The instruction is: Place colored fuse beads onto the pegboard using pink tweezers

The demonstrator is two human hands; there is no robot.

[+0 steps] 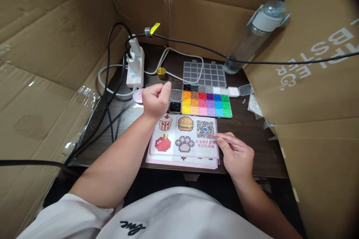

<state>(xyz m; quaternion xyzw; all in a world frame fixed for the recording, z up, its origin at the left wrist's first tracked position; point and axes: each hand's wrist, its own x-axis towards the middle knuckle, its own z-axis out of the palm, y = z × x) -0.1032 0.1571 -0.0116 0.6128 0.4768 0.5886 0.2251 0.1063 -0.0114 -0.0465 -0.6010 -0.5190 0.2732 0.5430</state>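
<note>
My right hand (238, 155) pinches a pair of pink tweezers (231, 141) between thumb and fingers, their tips pointing left over the square code (205, 129) on the picture sheet (171, 133). Whether the tips touch the sheet, or grip a bead, is too small for me to tell. My left hand (156, 100) is curled into a fist, thumb uppermost, raised near the sheet's far left corner; I can't see whether anything is inside it.

The picture sheet lies by the near edge of the bench (262, 149), about midway along, on top of another sheet with a pink border. It shows a cupcake, a burger, an apple and a paw. Just beyond it sits the bead box (206, 116), its many colours sorted into compartments, with a small box of black beads (175, 107) beside its left end and one of white beads (233, 91) beyond its far right corner, both lids tipped back.

By my judgement, the setting out is done: the beads are sorted and within reach, and the tweezers are in hand. The bead work itself looks barely begun. I can't make out any loose bead on the pictures, so, as far as I can judge, nearly all the placing is left.
</note>
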